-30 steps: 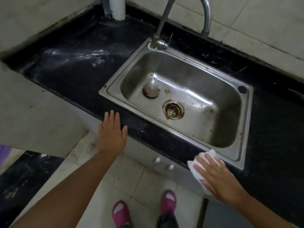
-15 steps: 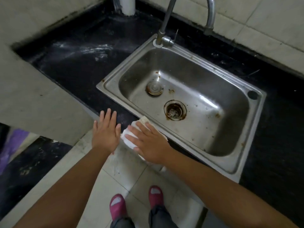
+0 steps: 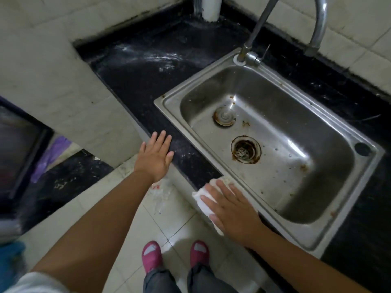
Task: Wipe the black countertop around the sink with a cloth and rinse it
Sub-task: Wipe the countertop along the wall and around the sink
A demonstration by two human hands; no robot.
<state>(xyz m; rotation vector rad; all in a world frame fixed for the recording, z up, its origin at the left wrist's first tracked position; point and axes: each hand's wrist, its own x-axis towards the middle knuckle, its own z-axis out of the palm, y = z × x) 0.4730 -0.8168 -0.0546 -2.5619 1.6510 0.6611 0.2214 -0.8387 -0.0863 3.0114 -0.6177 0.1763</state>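
Note:
A steel sink [image 3: 167,102] is set into the black countertop [image 3: 146,81]. My right hand [image 3: 232,210] lies flat with straight fingers on a white cloth [image 3: 203,203], pressing it onto the narrow front strip of countertop beside the sink's front rim. My left hand [image 3: 155,158] rests flat and open on the counter's front edge, left of the sink, apart from the cloth. The cloth is partly hidden under my right palm.
A curved metal faucet [image 3: 317,26] rises behind the sink, with a white pipe [image 3: 210,7] in the back corner. White smears streak the counter left of the sink. A tiled wall block [image 3: 53,85] borders the left. My pink shoes [image 3: 151,254] stand on the tiled floor.
My right hand slid the cloth left along the front strip until it was next to my left hand, then back to the right. My left hand stayed on the counter edge.

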